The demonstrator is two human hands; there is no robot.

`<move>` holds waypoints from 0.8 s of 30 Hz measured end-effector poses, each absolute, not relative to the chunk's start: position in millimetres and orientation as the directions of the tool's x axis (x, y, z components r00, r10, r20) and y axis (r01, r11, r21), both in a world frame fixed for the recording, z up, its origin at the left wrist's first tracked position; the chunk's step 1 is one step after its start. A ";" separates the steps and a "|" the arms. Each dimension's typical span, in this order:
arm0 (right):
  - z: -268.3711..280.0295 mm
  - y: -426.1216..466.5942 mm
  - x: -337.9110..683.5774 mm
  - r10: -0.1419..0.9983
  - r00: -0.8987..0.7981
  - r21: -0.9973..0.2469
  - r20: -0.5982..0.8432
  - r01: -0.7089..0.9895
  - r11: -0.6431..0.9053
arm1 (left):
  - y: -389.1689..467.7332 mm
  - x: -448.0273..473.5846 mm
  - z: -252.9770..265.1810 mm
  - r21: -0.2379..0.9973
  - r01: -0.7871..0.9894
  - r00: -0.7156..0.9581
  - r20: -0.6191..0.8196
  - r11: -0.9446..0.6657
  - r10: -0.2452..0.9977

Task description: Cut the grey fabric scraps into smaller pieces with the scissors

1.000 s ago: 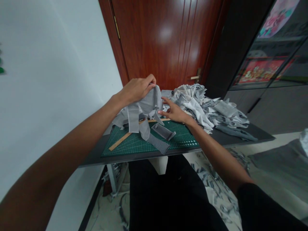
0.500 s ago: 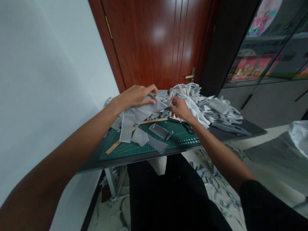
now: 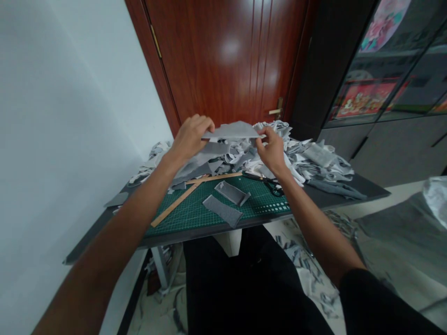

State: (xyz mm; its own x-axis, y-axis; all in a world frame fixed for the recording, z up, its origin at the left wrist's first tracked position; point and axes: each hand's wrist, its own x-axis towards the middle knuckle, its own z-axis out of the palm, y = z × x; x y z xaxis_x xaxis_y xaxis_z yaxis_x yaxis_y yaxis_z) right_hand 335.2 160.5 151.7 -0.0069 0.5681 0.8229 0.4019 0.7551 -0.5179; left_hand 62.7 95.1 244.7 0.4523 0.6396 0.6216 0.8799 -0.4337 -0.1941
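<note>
Between my two hands a light grey piece of fabric (image 3: pixel 234 130) is stretched, raised above the table. My left hand (image 3: pixel 191 136) pinches its left end, and my right hand (image 3: pixel 270 146) grips the right end between thumb and fingers. Heaped fabric scraps (image 3: pixel 240 156) lie behind and below it, in greys and white. On the green cutting mat (image 3: pixel 188 211) rest two small grey fabric pieces, a flat strip (image 3: pixel 222 211) and a curled one (image 3: pixel 232 192). Black-handled scissors (image 3: pixel 274 187) lie near my right wrist, partly covered by it.
Two wooden rulers (image 3: pixel 176 204) cross on the mat's left side. The dark table (image 3: pixel 335 188) reaches toward a cabinet on the right. A wooden door (image 3: pixel 223 60) stands behind, a white wall on the left. More scraps (image 3: pixel 307 274) litter the floor.
Both hands have moved apart and slightly up, pulling the grey fabric taut. The loose pieces that hung over the mat's left part have gone from there, baring more mat and ruler.
</note>
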 end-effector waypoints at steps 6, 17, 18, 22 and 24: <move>47.8 115.0 379.3 0.740 -0.233 -0.481 0.631 0.630 0.609 | 52.0 44.2 107.6 -0.058 0.820 0.557 0.310 -0.569 0.771; -4.9 0.2 307.8 0.540 -0.558 -0.333 0.630 0.434 0.837 | 34.6 30.8 19.8 0.372 0.798 0.374 0.311 -0.474 0.874; -8.9 -4.9 299.6 0.535 -0.595 -0.327 0.600 0.428 0.843 | 34.5 30.7 19.3 0.368 0.802 0.372 0.310 -0.471 0.875; -24.3 -5.4 285.4 0.575 -0.616 -0.304 0.539 0.494 0.814 | 33.3 31.0 17.3 0.353 0.833 0.329 0.302 -0.426 0.895; -29.5 -1.3 286.8 0.554 -0.635 -0.293 0.539 0.475 0.830 | 33.4 31.4 16.7 0.347 0.840 0.325 0.295 -0.418 0.898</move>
State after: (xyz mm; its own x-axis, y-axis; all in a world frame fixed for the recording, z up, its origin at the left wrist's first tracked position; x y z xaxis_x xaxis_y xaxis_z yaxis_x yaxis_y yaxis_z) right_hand 286.8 -1.3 -29.5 -0.6346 0.5539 0.5389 0.4751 0.8296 -0.2933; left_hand 31.4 33.4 16.7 0.3251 0.8983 0.2954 0.8397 -0.4179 0.3467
